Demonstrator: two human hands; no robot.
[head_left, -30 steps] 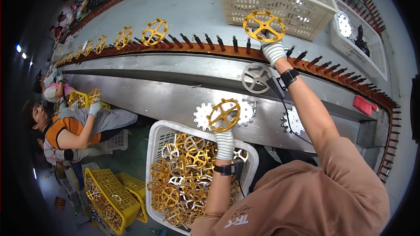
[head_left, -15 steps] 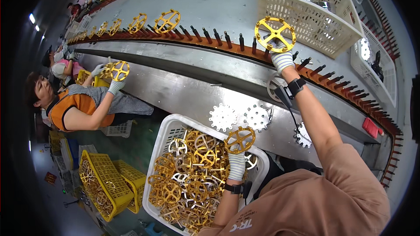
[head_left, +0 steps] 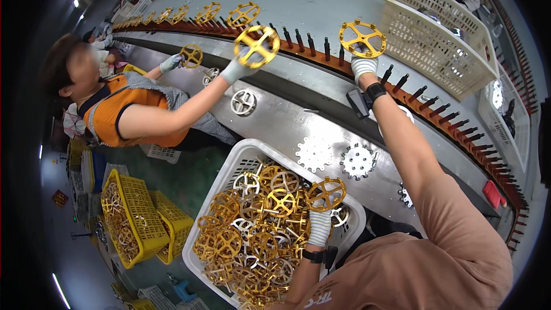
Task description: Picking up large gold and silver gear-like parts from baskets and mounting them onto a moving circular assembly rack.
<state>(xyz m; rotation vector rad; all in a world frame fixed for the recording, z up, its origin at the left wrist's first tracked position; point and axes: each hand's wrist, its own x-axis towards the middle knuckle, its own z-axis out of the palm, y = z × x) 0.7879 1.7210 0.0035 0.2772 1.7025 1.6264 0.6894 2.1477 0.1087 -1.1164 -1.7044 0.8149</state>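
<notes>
1. While a co-worker (head_left: 138,97) is now extending a gloved hand (head_left: 237,71) with a gold ring (head_left: 256,46) toward the pegs (head_left: 327,49), farther out than half a second ago, the right hand (head_left: 364,67) is still holding its wheel (head_left: 363,38) by the peg row.
2. The left wheel (head_left: 325,194), overlapping the toothed discs (head_left: 314,154) a second ago, is now showing against the white basket (head_left: 238,155).
3. Right fingers, partly hidden, are gripping their wheel's near rim; its spokes are extending beyond them.
4. The left hand (head_left: 319,227) is likewise gripping its wheel, which is lying beyond mostly hidden fingers.
</notes>
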